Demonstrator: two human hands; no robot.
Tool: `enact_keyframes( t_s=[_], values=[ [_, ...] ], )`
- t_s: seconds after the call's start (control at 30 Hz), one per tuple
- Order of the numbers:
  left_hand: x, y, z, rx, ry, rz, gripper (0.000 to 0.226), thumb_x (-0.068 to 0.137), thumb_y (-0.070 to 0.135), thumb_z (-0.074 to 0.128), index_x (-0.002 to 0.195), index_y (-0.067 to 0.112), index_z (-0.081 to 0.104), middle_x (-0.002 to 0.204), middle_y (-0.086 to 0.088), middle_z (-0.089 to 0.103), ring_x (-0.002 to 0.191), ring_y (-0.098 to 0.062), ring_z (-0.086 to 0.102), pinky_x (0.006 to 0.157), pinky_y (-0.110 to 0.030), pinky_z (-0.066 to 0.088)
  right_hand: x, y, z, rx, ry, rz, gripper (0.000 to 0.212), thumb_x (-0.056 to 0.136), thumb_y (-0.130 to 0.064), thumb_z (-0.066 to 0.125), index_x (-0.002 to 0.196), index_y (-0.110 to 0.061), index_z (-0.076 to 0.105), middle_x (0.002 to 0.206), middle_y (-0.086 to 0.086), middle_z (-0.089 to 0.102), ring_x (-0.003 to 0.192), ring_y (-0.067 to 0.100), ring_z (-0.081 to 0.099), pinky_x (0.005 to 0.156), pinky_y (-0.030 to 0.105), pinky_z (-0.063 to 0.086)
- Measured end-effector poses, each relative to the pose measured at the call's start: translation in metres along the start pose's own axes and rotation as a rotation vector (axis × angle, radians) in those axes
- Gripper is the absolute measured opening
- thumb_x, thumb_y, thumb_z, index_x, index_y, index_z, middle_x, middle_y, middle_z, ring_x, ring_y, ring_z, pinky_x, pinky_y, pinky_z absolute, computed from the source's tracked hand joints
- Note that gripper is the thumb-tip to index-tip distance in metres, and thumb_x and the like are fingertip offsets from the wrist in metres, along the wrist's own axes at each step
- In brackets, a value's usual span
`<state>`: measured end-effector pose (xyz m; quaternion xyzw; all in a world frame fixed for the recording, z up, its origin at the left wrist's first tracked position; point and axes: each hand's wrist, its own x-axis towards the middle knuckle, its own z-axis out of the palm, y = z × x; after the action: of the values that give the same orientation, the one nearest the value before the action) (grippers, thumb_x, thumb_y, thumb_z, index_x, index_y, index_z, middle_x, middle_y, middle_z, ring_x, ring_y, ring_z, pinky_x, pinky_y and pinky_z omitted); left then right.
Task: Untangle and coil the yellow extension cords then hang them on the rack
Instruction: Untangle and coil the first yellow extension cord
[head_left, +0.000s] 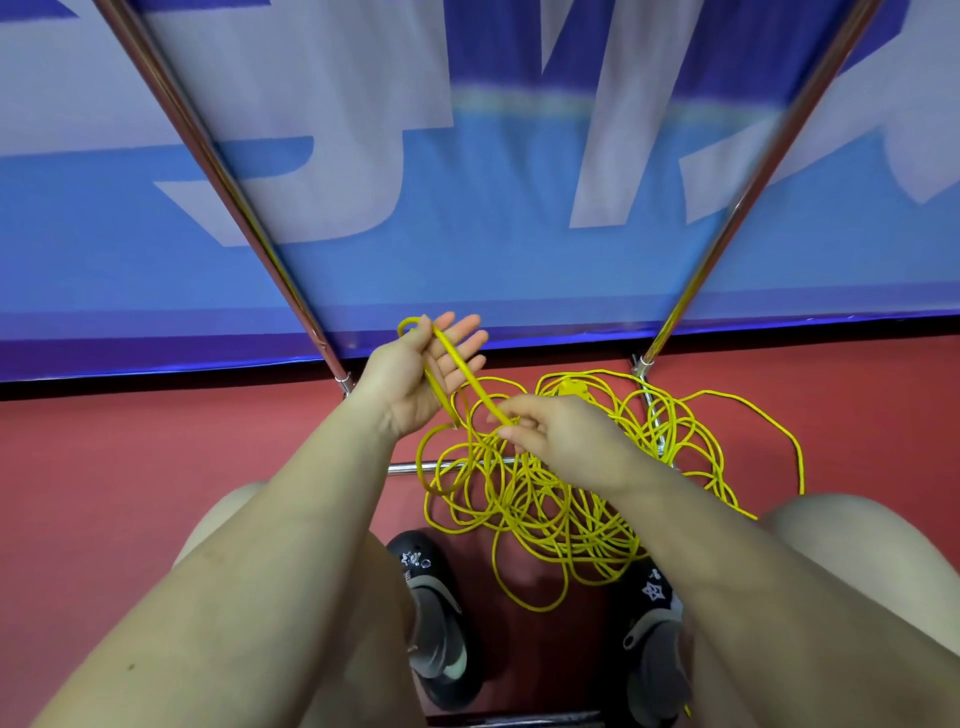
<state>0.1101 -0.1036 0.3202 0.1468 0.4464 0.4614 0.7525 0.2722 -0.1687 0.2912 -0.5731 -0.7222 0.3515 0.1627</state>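
A tangled heap of yellow extension cord (561, 499) lies on the red floor between my feet and the rack's base. My left hand (415, 374) is raised palm up, fingers spread, with a loop of the cord hooked over the thumb and a strand running across the palm. My right hand (550, 431) pinches that same strand just above the heap. A yellow plug or socket block (571, 387) lies at the far side of the heap. The metal rack's two slanted poles (218, 171) rise left and right of the heap.
A low chrome crossbar (410, 467) of the rack runs along the floor under the cord. A blue and white banner (493, 234) hangs behind the rack. My bare knees and black shoes (436, 613) flank the heap. One cord loop trails right across the floor (789, 441).
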Motion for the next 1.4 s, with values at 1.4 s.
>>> enact_keyframes(
  t_s=[1.4],
  values=[
    [-0.104,0.140,0.032,0.591,-0.133,0.298,0.032,0.103,0.028,0.029,0.083,0.014,0.050,0.038,0.008,0.034,0.029,-0.003,0.023,0.032,-0.011,0.015,-0.024,-0.066,-0.105,0.637,0.106,0.333,0.015,0.097,-0.020,0.047,0.086,-0.011,0.051,0.071,0.008,0.056,0.044,0.009,0.064,0.046,0.021,0.053]
  ],
)
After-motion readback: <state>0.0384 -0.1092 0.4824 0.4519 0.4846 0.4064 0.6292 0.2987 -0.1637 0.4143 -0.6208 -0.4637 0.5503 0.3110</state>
